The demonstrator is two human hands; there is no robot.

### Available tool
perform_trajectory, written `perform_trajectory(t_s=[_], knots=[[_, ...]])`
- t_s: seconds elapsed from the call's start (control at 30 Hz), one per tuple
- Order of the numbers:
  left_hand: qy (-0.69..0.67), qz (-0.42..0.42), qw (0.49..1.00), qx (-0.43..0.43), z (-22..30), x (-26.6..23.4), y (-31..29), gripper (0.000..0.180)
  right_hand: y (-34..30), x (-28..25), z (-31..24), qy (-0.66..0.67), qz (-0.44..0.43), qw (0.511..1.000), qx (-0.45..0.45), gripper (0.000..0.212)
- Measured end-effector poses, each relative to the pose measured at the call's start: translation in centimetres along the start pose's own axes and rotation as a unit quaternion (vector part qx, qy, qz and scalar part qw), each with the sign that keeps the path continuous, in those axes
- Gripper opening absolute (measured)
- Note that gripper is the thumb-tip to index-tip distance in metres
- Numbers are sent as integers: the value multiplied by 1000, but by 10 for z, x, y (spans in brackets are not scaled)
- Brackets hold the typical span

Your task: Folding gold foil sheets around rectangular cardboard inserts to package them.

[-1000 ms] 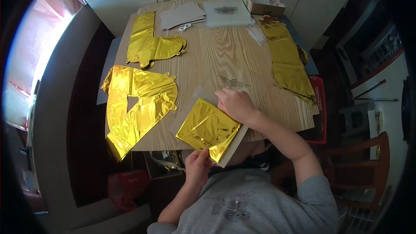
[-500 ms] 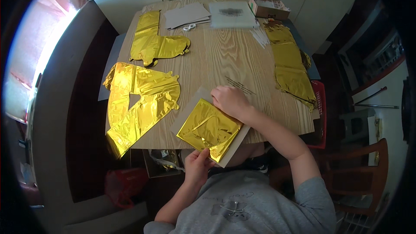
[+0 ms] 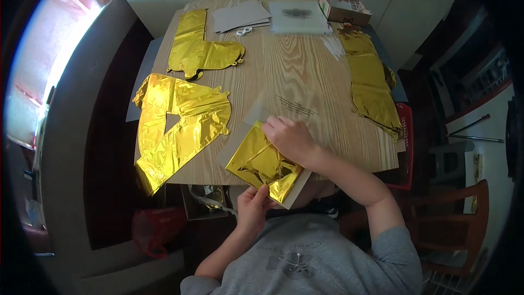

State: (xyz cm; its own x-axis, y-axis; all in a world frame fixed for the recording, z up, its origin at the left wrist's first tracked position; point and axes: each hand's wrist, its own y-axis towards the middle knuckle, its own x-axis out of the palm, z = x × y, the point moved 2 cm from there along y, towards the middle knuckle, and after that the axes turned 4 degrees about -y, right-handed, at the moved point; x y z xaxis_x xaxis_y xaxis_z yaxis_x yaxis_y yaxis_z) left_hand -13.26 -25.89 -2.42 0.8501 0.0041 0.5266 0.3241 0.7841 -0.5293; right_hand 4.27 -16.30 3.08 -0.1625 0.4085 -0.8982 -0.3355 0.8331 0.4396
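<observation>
A gold foil balloon (image 3: pixel 256 155), folded into a flat square, lies on a pale card (image 3: pixel 297 190) at the table's near edge. My left hand (image 3: pixel 254 205) pinches its lower edge, thumb on top of the foil and fingers beneath. My right hand (image 3: pixel 290 139) lies over the upper right part of the square with its fingers curled and pressed together. From under that hand a clear plastic bag (image 3: pixel 284 98) with dark print stretches away over the wood. The right fingertips appear to grip the bag, though they are partly hidden.
Flat gold foil balloons lie at left, one like a four (image 3: pixel 183 114) and one L-shaped (image 3: pixel 196 49); another balloon (image 3: pixel 371 82) is at right. Behind are grey cards (image 3: pixel 240 16), a stack of clear bags (image 3: pixel 297 16), white scissors (image 3: pixel 244 31), white strips (image 3: pixel 333 46) and a box (image 3: pixel 345 8).
My right hand has shifted down slightly over the foil square, covering more of it. More of the clear bag shows beyond the card. My left hand keeps its pinch.
</observation>
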Motion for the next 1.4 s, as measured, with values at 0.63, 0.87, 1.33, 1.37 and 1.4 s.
perform_trajectory(t_s=[0.63, 0.87, 1.33, 1.37, 1.4], knots=[[-47, 3, 998, 37, -16, 0, -5, 17, -19, -11, -37, -37, 14, 999, -36, 8], [-55, 5, 998, 26, -26, -6, -9, 14, -31, -11, -64, -19, 13, 998, -61, 6], [36, 19, 998, 51, -14, -30, -17, 12, -46, -14, -73, 42, 8, 997, -61, 12], [40, 17, 998, 54, -13, -29, -15, 12, -46, -15, -73, 46, 6, 997, -63, 13], [44, 14, 997, 56, -13, -29, -12, 12, -47, -16, -74, 48, 11, 997, -62, 12]])
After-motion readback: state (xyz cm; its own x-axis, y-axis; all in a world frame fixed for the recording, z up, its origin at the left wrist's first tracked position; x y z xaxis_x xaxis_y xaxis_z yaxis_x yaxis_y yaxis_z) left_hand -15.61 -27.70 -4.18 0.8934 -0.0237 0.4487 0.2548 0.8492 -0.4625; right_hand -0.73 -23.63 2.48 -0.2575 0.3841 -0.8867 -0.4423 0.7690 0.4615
